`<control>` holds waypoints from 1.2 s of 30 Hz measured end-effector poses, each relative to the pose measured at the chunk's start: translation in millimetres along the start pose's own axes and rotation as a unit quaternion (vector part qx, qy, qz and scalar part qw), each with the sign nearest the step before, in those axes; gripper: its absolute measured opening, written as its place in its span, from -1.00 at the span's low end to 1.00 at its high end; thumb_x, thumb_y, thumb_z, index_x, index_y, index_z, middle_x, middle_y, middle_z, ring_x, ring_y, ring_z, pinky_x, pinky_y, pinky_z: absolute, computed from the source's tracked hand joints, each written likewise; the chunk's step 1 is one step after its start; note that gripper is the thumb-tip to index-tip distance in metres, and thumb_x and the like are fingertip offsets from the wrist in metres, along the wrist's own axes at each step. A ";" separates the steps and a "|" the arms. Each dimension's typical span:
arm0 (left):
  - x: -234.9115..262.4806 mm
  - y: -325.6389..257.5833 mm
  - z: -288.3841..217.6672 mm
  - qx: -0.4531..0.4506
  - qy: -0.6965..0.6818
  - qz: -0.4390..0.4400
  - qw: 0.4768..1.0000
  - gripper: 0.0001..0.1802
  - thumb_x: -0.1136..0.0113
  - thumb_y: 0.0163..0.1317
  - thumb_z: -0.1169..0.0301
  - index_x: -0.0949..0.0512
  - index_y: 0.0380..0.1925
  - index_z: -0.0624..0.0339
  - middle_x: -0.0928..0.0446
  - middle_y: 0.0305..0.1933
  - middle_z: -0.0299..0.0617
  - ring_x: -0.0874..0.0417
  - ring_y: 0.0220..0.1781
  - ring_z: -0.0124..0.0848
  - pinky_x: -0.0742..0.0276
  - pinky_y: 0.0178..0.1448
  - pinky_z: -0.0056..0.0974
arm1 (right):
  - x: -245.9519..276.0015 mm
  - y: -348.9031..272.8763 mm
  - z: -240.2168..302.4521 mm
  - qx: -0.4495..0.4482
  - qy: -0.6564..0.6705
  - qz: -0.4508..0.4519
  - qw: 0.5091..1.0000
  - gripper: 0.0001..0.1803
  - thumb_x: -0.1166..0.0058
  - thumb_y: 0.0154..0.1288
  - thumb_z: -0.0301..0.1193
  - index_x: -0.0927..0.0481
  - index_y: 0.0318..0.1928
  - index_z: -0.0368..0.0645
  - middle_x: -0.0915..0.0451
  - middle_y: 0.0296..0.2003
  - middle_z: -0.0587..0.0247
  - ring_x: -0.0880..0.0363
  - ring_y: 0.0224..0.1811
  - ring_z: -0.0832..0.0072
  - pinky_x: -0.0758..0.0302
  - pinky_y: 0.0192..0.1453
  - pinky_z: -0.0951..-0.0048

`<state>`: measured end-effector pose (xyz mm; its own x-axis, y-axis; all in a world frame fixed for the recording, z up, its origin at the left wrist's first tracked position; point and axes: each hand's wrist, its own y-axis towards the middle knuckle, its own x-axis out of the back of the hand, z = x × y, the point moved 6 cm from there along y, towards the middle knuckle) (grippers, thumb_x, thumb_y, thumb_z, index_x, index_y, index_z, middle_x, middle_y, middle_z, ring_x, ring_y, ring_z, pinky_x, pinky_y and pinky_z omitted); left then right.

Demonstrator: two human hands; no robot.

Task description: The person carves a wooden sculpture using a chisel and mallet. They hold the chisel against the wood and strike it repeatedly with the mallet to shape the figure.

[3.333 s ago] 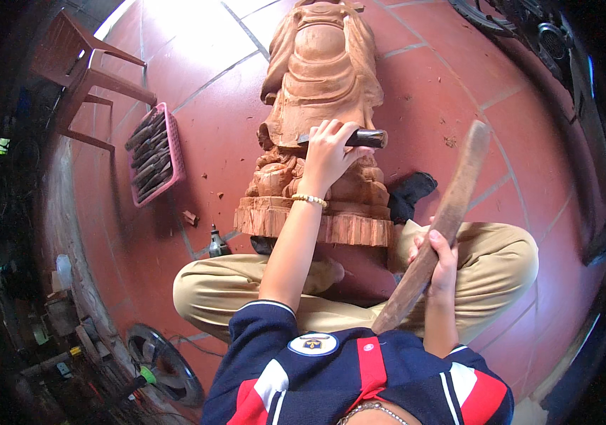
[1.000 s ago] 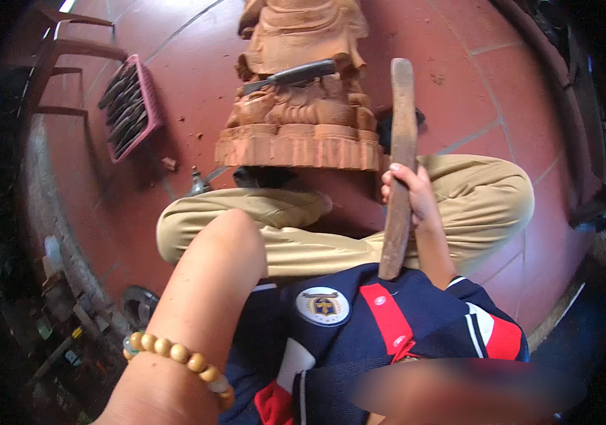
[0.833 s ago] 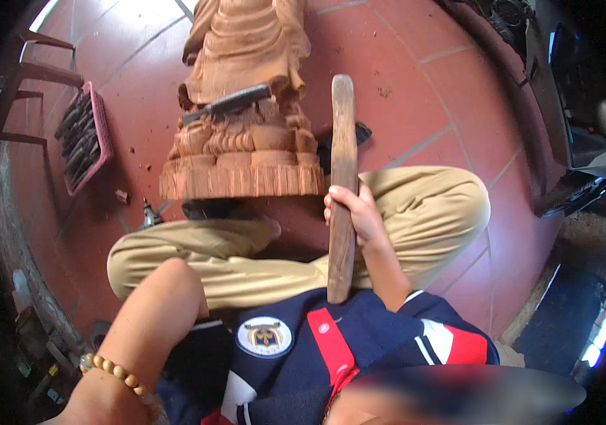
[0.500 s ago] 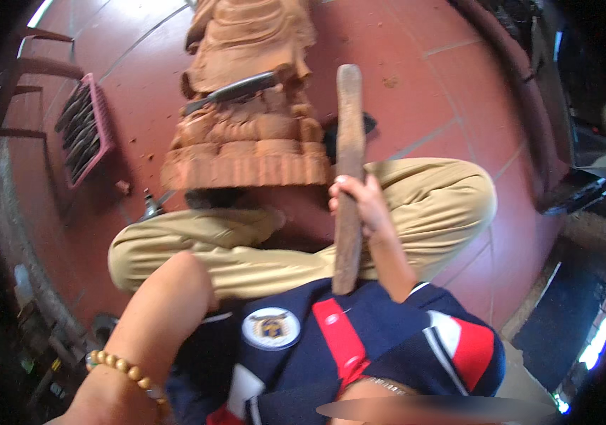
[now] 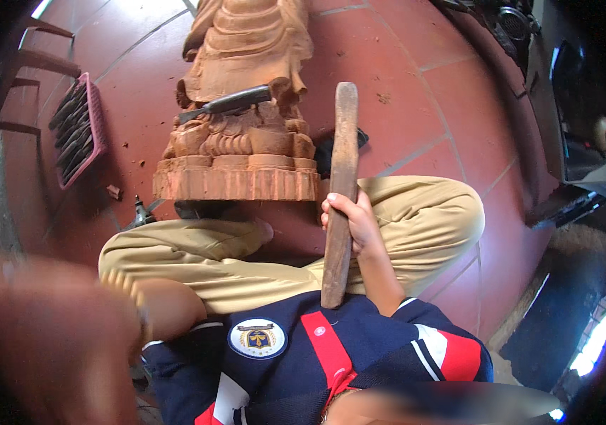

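My right hand is closed around a long, worn wooden club. The club stands over my lap, its lower end against my navy shirt. Raised at the lower left, my left hand is large and smeared by motion, so its fingers cannot be made out; a beaded bracelet circles that wrist. It touches nothing that I can see. In front of my crossed legs lies a carved reddish-brown wooden statue, its ridged base toward me. Across the carving rests a dark-handled chisel.
A pink basket of several carving tools stands on the red tiled floor at left. A metal-tipped tool lies by my left knee. Chair legs rise at far left, dark furniture at right. A dark object sits beside the base.
My left hand has swung up and left into the lower left of the view. My right hand still grips the club, which sits slightly lower and further left in the picture.
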<state>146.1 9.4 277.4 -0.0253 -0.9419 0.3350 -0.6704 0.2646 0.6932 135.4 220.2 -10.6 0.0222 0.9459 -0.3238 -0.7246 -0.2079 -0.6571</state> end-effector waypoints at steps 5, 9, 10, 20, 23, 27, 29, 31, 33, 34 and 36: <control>-31.6 -27.8 169.9 0.218 0.303 0.060 0.926 -0.52 -0.15 0.00 0.36 -0.33 -0.07 0.36 -0.38 -0.05 0.12 -0.36 0.06 -0.11 -0.26 0.15 -0.19 | -13.0 -10.8 27.9 0.063 -0.030 0.038 0.997 -0.55 -0.17 -0.10 -0.43 -0.25 -0.22 -0.29 -0.41 -0.58 0.28 -0.44 -0.63 0.56 -0.43 -0.54 0.56; -77.3 -101.0 257.0 0.307 0.410 0.200 0.835 -0.55 -0.16 0.00 0.29 -0.33 -0.14 0.29 -0.41 -0.12 -0.03 -0.39 -0.01 -0.14 -0.24 0.08 -0.13 | -27.2 -26.9 66.6 0.072 -0.084 0.066 0.992 -0.53 -0.19 -0.13 -0.44 -0.25 -0.21 -0.31 -0.43 -0.55 0.26 -0.46 -0.59 0.56 -0.44 -0.48 0.55; -82.3 -105.9 260.9 0.255 0.434 0.159 0.849 -0.58 -0.14 0.01 0.28 -0.33 -0.16 0.26 -0.42 -0.17 -0.07 -0.40 -0.04 -0.18 -0.25 0.05 -0.15 | -26.1 -30.7 77.4 0.092 -0.095 0.063 0.989 -0.52 -0.18 -0.13 -0.45 -0.25 -0.19 -0.30 -0.43 -0.53 0.24 -0.45 -0.58 0.56 -0.44 -0.47 0.55; -115.4 -75.2 206.2 0.091 0.421 0.170 0.886 -0.60 -0.02 -0.03 0.42 -0.33 -0.10 -0.06 -0.35 -0.15 -0.26 -0.32 -0.03 -0.26 -0.24 0.00 0.06 | -28.4 -37.3 123.2 0.042 -0.177 0.094 0.979 -0.51 -0.12 -0.04 -0.42 -0.26 -0.09 -0.28 -0.44 -0.45 0.23 -0.48 -0.54 0.55 -0.46 -0.42 0.54; -113.6 -80.4 214.0 0.122 0.396 0.177 0.893 -0.54 -0.05 -0.04 0.46 -0.34 -0.05 -0.05 -0.35 -0.12 -0.28 -0.30 -0.02 -0.26 -0.25 -0.02 0.04 | -24.4 -32.1 97.8 0.052 -0.238 0.089 0.966 -0.40 -0.13 -0.02 -0.37 -0.20 0.03 -0.26 -0.40 -0.47 0.29 -0.42 -0.59 0.60 -0.41 -0.49 0.57; -103.1 -69.6 217.9 0.192 0.354 0.120 0.907 -0.47 -0.11 -0.08 0.46 -0.32 -0.01 -0.07 -0.37 -0.15 -0.23 -0.34 -0.08 -0.21 -0.31 -0.06 -0.09 | -23.5 -27.3 80.6 0.041 -0.231 0.081 0.969 -0.40 -0.14 -0.03 -0.36 -0.19 0.02 -0.26 -0.38 -0.47 0.30 -0.41 -0.58 0.60 -0.41 -0.48 0.58; -97.5 -63.6 219.5 0.218 0.320 0.084 0.918 -0.46 -0.12 -0.09 0.47 -0.31 0.00 -0.06 -0.38 -0.16 -0.20 -0.35 -0.11 -0.17 -0.33 -0.07 -0.13 | -21.8 -25.0 80.4 0.066 -0.231 0.064 0.969 -0.40 -0.14 -0.03 -0.36 -0.19 0.01 -0.26 -0.38 -0.47 0.30 -0.41 -0.58 0.60 -0.41 -0.48 0.58; -93.1 -57.9 222.7 0.229 0.289 0.043 0.929 -0.45 -0.12 -0.09 0.49 -0.31 0.00 -0.04 -0.39 -0.17 -0.17 -0.36 -0.14 -0.13 -0.35 -0.08 -0.16 | -18.8 -20.5 80.8 0.118 -0.222 0.044 0.967 -0.41 -0.14 -0.03 -0.35 -0.19 -0.01 -0.27 -0.38 -0.48 0.30 -0.41 -0.57 0.60 -0.41 -0.47 0.57; -88.6 -52.5 226.2 0.241 0.259 0.009 0.935 -0.48 -0.12 -0.09 0.50 -0.32 -0.02 -0.01 -0.39 -0.19 -0.13 -0.36 -0.16 -0.10 -0.35 -0.08 -0.14 | -18.7 -18.7 85.1 0.135 -0.216 0.031 0.966 -0.42 -0.16 -0.04 -0.34 -0.20 -0.04 -0.28 -0.39 -0.47 0.28 -0.42 -0.56 0.59 -0.42 -0.46 0.57; -86.6 -49.9 226.8 0.250 0.249 -0.001 0.936 -0.49 -0.11 -0.08 0.50 -0.32 -0.03 0.00 -0.39 -0.19 -0.12 -0.36 -0.16 -0.10 -0.35 -0.08 -0.13 | -19.4 -18.9 87.7 0.138 -0.217 0.025 0.966 -0.42 -0.16 -0.04 -0.33 -0.20 -0.05 -0.28 -0.39 -0.47 0.28 -0.43 -0.56 0.59 -0.42 -0.45 0.57; -85.2 -49.8 228.6 0.261 0.248 -0.005 0.933 -0.51 -0.12 -0.07 0.50 -0.33 -0.04 0.01 -0.39 -0.19 -0.12 -0.37 -0.17 -0.09 -0.35 -0.08 -0.13 | -18.5 -16.9 90.0 0.144 -0.250 0.015 0.957 -0.41 -0.19 -0.07 -0.31 -0.23 -0.06 -0.28 -0.40 -0.45 0.27 -0.43 -0.53 0.59 -0.41 -0.42 0.57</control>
<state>12.1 29.2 68.5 0.2415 -0.6982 0.6739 -0.9419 -0.0017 0.3358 85.2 228.6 67.8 -0.2807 0.9570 0.0737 -0.8816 -0.2267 -0.4140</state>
